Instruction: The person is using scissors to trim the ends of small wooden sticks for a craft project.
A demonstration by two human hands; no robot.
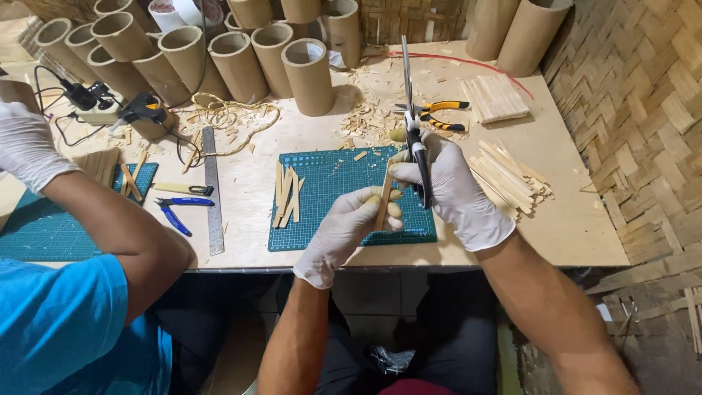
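Left hand (344,230), in a white glove, pinching a thin bamboo strip (383,199) near its lower end, grip pressed together around it so the strip stands nearly upright above the green cutting mat (329,190), steady and clear of the surface for trimming. Right hand (457,194), gloved too, wrapped around the black handles of long scissors (411,110), grip closed on them, blades pointing up and away from the body, just beside the strip's upper part; whether the blades touch the strip, hard to tell. Both hands raised over the near edge of the counter (570,212), close to the chest, likely for a good view of the cut. On the mat to the left, a few cut strips (287,194) lying together, within easy reach. To the right, a loose heap of longer strips (508,179), and farther back a neat stack of flat slats (496,97) beside yellow-handled pliers (439,115). Shavings (369,110) scattered behind the mat. Cardboard tubes (307,73) standing in rows along the back, out of the working area. A steel ruler (213,190) and blue-handled pliers (174,212) left of the mat. At far left, another person's gloved hand (25,150) and bare forearm over a second mat (44,230).
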